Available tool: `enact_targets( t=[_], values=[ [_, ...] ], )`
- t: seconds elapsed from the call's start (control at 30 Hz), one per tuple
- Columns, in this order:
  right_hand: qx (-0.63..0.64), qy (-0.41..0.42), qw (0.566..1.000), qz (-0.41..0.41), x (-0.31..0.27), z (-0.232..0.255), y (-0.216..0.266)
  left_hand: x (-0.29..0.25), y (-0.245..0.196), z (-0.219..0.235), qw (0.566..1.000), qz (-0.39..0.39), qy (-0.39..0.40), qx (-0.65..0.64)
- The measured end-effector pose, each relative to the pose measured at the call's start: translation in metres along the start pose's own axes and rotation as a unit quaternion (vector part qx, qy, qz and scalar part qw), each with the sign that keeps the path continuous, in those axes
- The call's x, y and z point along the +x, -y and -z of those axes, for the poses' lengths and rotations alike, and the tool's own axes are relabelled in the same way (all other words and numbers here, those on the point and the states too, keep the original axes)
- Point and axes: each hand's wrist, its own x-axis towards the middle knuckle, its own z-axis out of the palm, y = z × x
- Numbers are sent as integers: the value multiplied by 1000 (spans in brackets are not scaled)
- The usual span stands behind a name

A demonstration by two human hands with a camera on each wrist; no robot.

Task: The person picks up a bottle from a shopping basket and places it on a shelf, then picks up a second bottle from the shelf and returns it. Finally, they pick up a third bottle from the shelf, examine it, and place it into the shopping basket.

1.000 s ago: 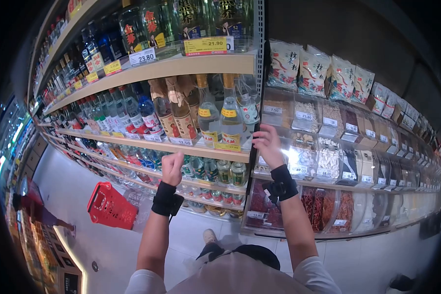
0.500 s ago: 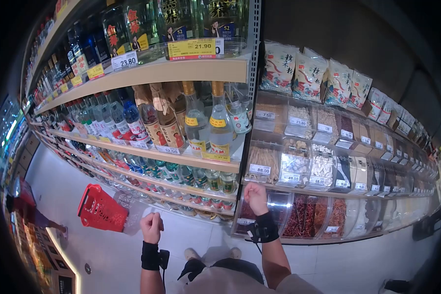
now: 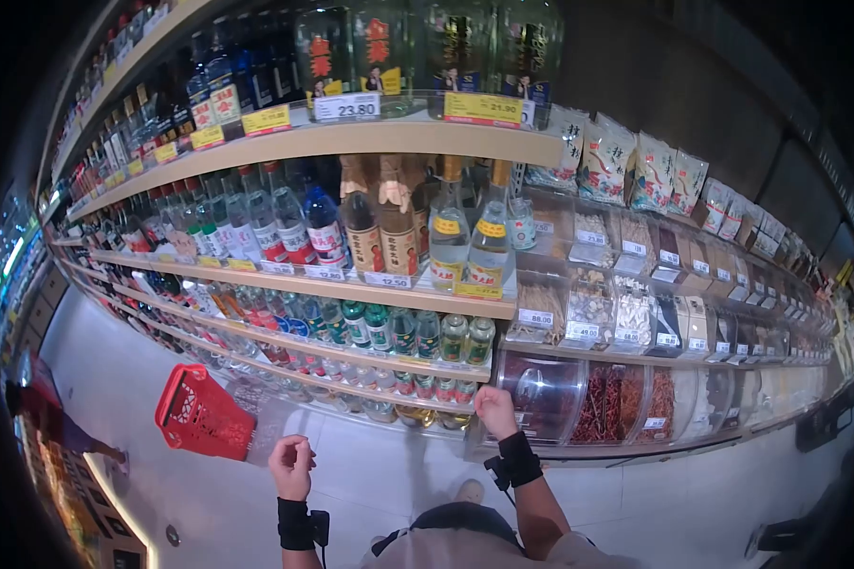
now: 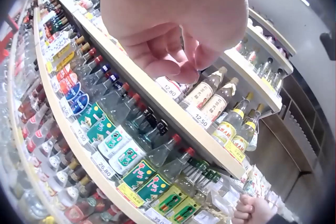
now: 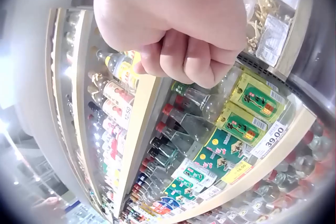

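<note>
My left hand hangs low over the floor in the head view, its fingers loosely curled and holding nothing. In the left wrist view, the thumb and fingertips of that hand come close together, with liquor bottles behind. Curled into a fist with nothing in it, my right hand is nearest the corner where the bottle shelf meets the bulk bins. The right wrist view has this fist overlapping a shelf edge, beyond which stand green-labelled bottles. Clear bottles with yellow labels stand on the shelf above.
Liquor shelves run along the left, with price tags on their edges. To the right are clear bulk bins of dried foods, with white bags above them. A red shopping basket stands on the floor, and a person is at far left.
Both hands have come down from in front of the shelves. The right hand's fingers, spread a second ago, are now curled. The head view swung left, then back right.
</note>
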Motion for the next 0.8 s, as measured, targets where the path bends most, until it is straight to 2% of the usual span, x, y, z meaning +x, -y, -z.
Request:
enact_targets(
  t=[0.1,0.2,0.33,0.47,0.57,0.67,0.8],
  values=[
    [-35,18,998,-40,-22,-23,-4,-11,2,41,1000,7,-24,-2],
    [-94,18,994,47,-41,-47,-2,-26,7,79,999,9,-40,-17],
    [-65,50,997,12,-55,-84,3,-46,17,129,997,12,-66,-35],
    [-76,62,995,11,-77,-128,18,-68,25,173,997,26,-70,-27],
    [-48,60,997,-2,-86,-153,10,-83,17,196,998,31,-60,-20],
    [-8,56,998,-22,-92,-187,22,-93,22,219,996,22,-61,-55],
    [-20,98,995,-12,-90,-217,24,-100,33,240,994,24,-93,-45]
  ],
)
